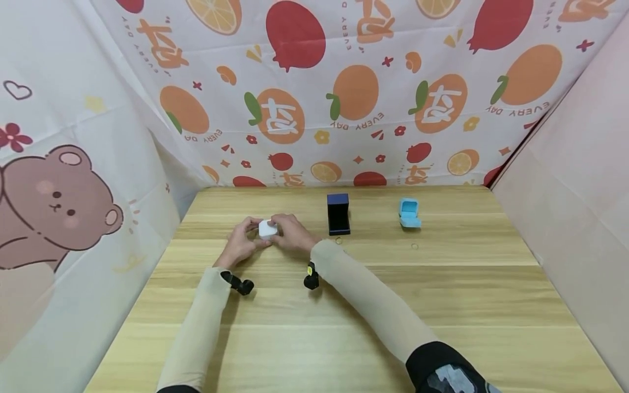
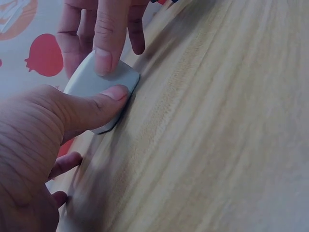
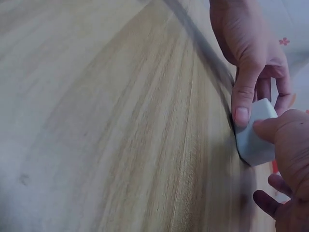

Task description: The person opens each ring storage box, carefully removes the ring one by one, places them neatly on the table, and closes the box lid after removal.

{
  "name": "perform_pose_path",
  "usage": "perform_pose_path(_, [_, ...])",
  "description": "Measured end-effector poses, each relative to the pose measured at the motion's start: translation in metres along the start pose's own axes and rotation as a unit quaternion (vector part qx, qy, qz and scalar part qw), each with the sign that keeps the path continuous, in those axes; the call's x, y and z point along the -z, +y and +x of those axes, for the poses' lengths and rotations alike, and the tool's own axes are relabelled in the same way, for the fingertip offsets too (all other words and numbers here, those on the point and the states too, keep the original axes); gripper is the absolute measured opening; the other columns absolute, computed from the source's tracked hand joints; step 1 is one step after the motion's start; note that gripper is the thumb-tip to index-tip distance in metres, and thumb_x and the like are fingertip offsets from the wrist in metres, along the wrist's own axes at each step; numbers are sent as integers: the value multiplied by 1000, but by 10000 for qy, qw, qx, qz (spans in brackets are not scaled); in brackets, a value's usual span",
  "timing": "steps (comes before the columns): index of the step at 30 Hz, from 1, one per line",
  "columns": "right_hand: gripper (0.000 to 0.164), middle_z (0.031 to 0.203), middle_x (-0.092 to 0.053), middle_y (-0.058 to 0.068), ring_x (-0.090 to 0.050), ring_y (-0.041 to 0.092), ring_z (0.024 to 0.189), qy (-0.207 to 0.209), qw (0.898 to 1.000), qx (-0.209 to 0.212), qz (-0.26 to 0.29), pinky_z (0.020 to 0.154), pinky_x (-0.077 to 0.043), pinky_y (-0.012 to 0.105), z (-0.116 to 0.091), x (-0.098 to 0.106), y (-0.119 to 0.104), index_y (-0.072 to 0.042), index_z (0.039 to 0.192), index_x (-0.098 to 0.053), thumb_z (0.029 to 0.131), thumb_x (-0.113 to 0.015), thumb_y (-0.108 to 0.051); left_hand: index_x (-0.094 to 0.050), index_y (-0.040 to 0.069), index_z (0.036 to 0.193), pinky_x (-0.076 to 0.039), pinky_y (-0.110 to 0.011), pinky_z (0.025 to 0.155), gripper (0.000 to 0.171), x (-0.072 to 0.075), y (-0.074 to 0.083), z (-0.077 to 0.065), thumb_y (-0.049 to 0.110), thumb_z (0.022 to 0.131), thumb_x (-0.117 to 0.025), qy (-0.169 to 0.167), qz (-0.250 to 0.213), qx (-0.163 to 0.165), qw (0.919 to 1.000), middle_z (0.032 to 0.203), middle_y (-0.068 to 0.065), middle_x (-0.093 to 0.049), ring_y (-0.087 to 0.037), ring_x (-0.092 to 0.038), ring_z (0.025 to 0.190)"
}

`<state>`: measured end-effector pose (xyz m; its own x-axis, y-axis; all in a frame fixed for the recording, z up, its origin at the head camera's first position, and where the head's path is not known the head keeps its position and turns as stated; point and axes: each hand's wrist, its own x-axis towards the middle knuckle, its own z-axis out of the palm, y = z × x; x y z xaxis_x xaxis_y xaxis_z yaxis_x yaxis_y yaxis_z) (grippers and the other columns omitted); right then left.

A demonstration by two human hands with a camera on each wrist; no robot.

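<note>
Near the left rear of the wood-grained surface (image 1: 368, 338), a squarish white box (image 1: 267, 230) presents its smooth face toward the head view; long axis cannot be determined. Fruit-printed cloth (image 1: 314, 147) hangs behind, bear-printed cloth (image 1: 64, 213) at left. Box sits between left hand (image 1: 241, 243) and right hand (image 1: 294, 234), both grasping it.

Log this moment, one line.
left hand, right hand: hold white rounded box | dark-blue rectangular box: open | small light-blue box: open
</note>
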<state>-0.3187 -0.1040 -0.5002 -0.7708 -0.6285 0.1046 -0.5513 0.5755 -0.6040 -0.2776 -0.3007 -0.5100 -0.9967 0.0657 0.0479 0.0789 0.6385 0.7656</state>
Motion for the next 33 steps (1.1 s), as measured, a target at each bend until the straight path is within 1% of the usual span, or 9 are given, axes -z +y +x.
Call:
perform_pose_path(4, [40,142,-62,0,-53,17,120,43,10000,3,44,106,-46,33,1,-2,1,-17,134,-60,97,-70,-30,-52,7,134,0,-71,117,61,1,2,-1,15,84,-84,36,59,3,10000,148,-21,-56,-42,-48,141])
perform_pose_path(9, [38,132,-68,0,-58,18,114,115,9997,211,24,100,-48,35,0,-4,3,-17,130,-62,96,-70,-31,-52,4,131,-3,-69,115,58,0,5,-5,10,82,-84,67,57,-117,9999,144,-24,-58,-44,-51,138])
perform_pose_path(11, [37,130,-68,0,-59,17,112,134,9995,286,78,98,-49,34,-1,-5,4,-17,129,-62,96,-70,-31,-53,3,129,-4,-69,114,58,-1,4,-6,9,82,-85,117,70,-194,9997,143,-24,-59,-45,-53,136])
perform_pose_path(15, [33,121,-69,-2,-60,11,100,75,9992,396,71,88,-49,27,-2,-9,6,-20,126,-61,97,-68,-35,-54,2,127,-8,-69,111,57,-4,-4,-10,10,80,-86,281,164,-324,9989,140,-24,-62,-45,-55,134])
perform_pose_path(18, [33,121,-69,-3,-57,9,96,42,9990,454,-26,84,-47,25,-4,-11,6,-20,125,-61,98,-67,-37,-55,3,127,-11,-67,109,58,-7,-8,-13,11,79,-87,396,176,-361,9984,137,-24,-63,-45,-52,137])
perform_pose_path(24, [32,119,-68,-3,-57,10,99,149,9988,469,-64,87,-46,26,-7,-9,4,-18,122,-62,97,-68,-37,-55,7,127,-11,-66,108,59,-8,-8,-13,16,79,-88,419,242,-413,9980,136,-23,-64,-46,-45,140])
perform_pose_path(26, [31,120,-69,-2,-57,12,102,193,9988,449,-16,89,-47,28,-8,-7,4,-18,121,-63,97,-68,-37,-54,7,128,-13,-66,107,59,-7,-7,-12,16,80,-87,387,354,-400,9978,137,-24,-63,-46,-43,139])
perform_pose_path(29, [31,126,-69,-1,-58,15,109,269,9988,410,42,94,-47,30,-8,-4,4,-17,121,-64,97,-69,-36,-54,8,130,-15,-64,105,59,-7,-4,-8,16,81,-86,349,505,-367,9974,138,-24,-62,-45,-42,135])
perform_pose_path(33, [32,127,-68,-1,-55,15,108,293,9990,330,71,93,-46,29,-7,-2,6,-16,122,-65,96,-69,-36,-53,9,131,-17,-62,103,60,-8,0,-5,17,81,-86,305,649,-325,9969,139,-24,-62,-42,-43,129])
